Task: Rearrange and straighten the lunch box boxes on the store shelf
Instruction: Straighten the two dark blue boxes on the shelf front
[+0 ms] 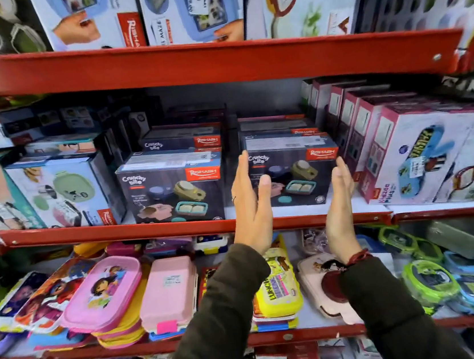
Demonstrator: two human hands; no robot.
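— Where are the hands right now?

— Both are raised in front of the middle red shelf (176, 227). The left hand (251, 207) is flat, fingers straight and together, palm turned inward. The right hand (339, 208) mirrors it, open and upright. Neither has hold of anything.

— And the box they are after?

— A dark Crunchy Bite box (291, 172) stands between the two palms, at about twelve o'clock from the wrists, facing front. The left hand's fingertips overlap its left edge from where I stand; the right hand is level with its right edge. Whether either palm actually touches the carton, I cannot quite tell.

— Anything beside it?

— A second Crunchy Bite box (171, 190) sits at nine o'clock from the first, with a narrow gap between them, and more of the same stacked behind both. At three o'clock a row of white-and-pink Kidzee boxes (412, 157) leans along the shelf. Far off at nine o'clock there is a light blue box (61, 192) showing a green lunch box.

— Below?

— At six o'clock, the lower shelf holds loose lunch boxes: a pink lidded one (103, 294), a plain pink one (169, 295) and a yellow one (279, 287) partly behind the dark left sleeve (216, 316).
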